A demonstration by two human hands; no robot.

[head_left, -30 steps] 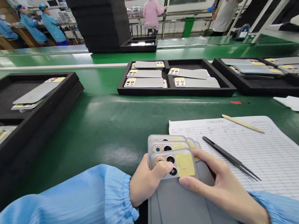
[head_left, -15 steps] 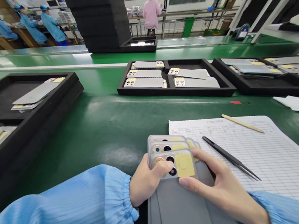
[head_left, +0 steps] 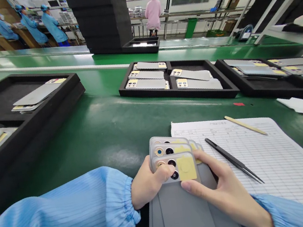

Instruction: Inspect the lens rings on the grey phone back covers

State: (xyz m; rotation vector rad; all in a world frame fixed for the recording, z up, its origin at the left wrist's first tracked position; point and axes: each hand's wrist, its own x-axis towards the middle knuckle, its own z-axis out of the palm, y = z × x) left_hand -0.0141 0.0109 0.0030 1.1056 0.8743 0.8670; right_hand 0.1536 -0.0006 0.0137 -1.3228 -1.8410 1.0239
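Note:
Several grey phone back covers (head_left: 185, 208) with camera rings and yellow film patches are fanned out in front of me. My left hand (head_left: 148, 182) is closed on their left edge, its thumb pressing by the camera rings of the top cover. From the right, my right hand (head_left: 221, 183) grips the same covers, index finger at the upper edge and thumb at the lower corner of the yellow patch. Beside it, black tweezers (head_left: 233, 159) and a thin wooden stick (head_left: 245, 125) lie on a ruled paper form (head_left: 286, 156).
Black trays holding more covers stand at the left (head_left: 63, 105), centre (head_left: 174, 95) and right (head_left: 270, 94) of the green table (head_left: 104, 129). A tall stack of black trays (head_left: 99, 17) rises behind. People in blue and pink coats work in the background.
Both hands keep nearly the same hold; the top cover has shifted very slightly left and down. In the background, the person in pink has turned their head.

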